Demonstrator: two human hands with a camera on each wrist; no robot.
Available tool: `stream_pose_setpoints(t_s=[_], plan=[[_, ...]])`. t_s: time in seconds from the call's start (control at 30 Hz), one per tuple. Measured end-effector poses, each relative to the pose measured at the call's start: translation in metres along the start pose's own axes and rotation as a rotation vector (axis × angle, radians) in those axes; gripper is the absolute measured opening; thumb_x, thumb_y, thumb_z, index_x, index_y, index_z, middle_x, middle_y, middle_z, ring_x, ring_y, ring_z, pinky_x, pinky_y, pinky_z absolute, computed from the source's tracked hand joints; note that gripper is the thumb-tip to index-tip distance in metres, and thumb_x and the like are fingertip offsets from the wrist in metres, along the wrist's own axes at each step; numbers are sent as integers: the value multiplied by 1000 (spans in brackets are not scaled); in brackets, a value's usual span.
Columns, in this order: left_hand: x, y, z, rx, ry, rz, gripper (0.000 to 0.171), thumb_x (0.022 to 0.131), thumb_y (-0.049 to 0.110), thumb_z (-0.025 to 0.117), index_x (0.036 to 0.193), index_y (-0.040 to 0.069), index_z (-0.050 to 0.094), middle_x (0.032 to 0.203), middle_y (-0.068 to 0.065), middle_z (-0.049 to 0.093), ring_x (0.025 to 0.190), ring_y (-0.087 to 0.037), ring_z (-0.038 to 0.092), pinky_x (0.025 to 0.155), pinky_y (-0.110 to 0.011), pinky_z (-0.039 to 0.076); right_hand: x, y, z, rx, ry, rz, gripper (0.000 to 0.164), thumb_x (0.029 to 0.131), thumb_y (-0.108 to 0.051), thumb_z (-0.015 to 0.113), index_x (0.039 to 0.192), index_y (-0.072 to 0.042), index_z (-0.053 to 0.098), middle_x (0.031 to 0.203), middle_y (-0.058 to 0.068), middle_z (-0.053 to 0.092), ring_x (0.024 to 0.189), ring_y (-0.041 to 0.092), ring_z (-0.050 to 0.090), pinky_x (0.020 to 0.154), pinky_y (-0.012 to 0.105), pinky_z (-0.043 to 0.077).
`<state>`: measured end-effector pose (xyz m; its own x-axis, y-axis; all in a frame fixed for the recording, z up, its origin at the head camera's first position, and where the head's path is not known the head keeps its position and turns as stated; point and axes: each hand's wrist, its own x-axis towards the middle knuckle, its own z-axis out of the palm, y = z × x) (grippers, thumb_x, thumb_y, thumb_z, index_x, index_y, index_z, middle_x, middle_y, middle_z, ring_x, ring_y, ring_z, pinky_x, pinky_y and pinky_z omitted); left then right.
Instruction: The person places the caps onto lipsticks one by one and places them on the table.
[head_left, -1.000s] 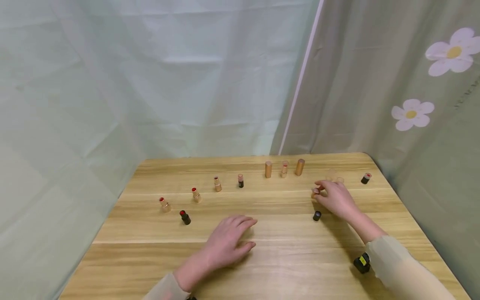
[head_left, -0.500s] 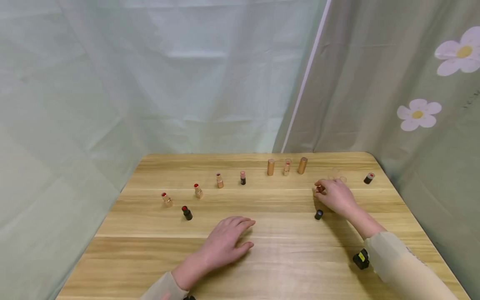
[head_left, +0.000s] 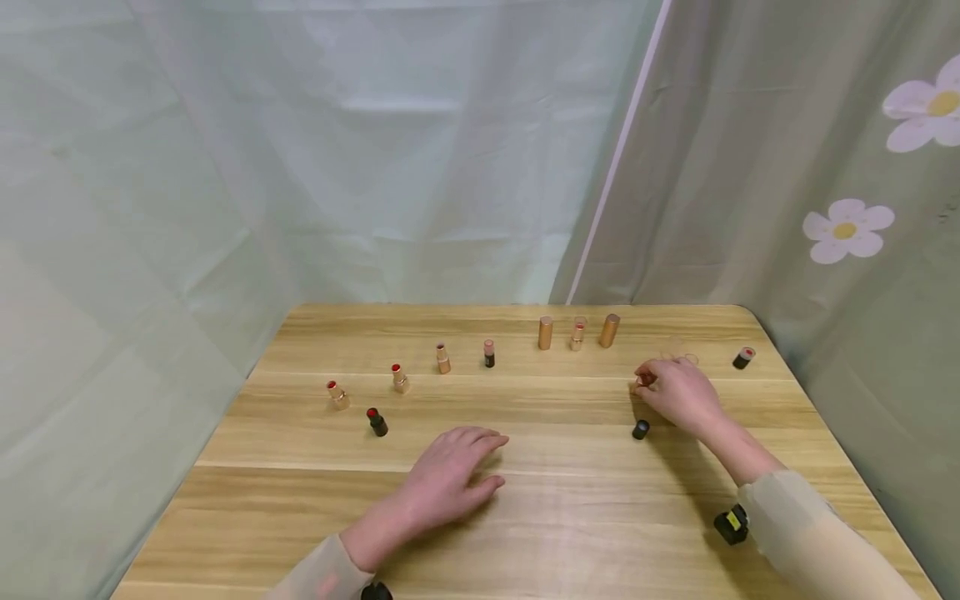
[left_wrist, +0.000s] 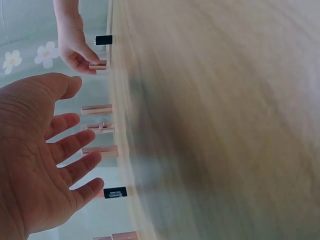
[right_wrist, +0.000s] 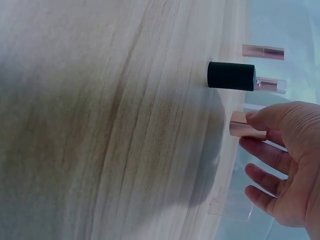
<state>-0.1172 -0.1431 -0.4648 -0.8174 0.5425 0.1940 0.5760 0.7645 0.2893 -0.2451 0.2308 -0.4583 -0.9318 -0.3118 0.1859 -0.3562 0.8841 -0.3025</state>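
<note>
The right hand (head_left: 681, 395) pinches a shiny copper tube (right_wrist: 239, 126), perhaps red-topped, left hand (head_left: 448, 477) loosely spread.

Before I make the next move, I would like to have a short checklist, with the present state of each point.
1. Rose-gold piece held: ok, pinched between thumb and finger of the right hand.
2. Its base on the table: cannot tell.
3. Left hand free: ok, it holds nothing.
4. Black cap upright: ok, it stands apart from the right hand.
5. Black lipstick capped: not ok, its red tip shows.
6. Number of clear caps: cannot tell, the right hand partly blocks the head view.
</note>
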Motion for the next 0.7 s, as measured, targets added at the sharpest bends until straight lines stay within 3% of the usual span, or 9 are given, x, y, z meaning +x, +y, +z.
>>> stream_pose_setpoints(t_s=[0.33,0.53,0.7], plan=[[2,-6,-6,-8,14,-2,51,88,44,59,132,21,50,130,7,49,120,-16,44,100,-42,34,-9,-6,-6,79,-4,43,23,82,-23,69,102,-12,67,91,-1,63,83,22,46,65,36,38],[7,-9,-17,32,35,-3,49,86,41,62,130,19,53,127,5,52,117,-16,47,95,-40,39,-15,-13,-11,160,40,29,23,82,-19,68,103,-13,65,92,-2,61,84,22,45,67,35,35],[11,-18,-37,36,51,-36,48,87,39,62,129,21,53,127,5,52,117,-15,46,95,-38,39,-20,-19,-15,325,22,82,23,84,-21,67,106,-17,62,99,1,60,96,26,49,77,42,38]])
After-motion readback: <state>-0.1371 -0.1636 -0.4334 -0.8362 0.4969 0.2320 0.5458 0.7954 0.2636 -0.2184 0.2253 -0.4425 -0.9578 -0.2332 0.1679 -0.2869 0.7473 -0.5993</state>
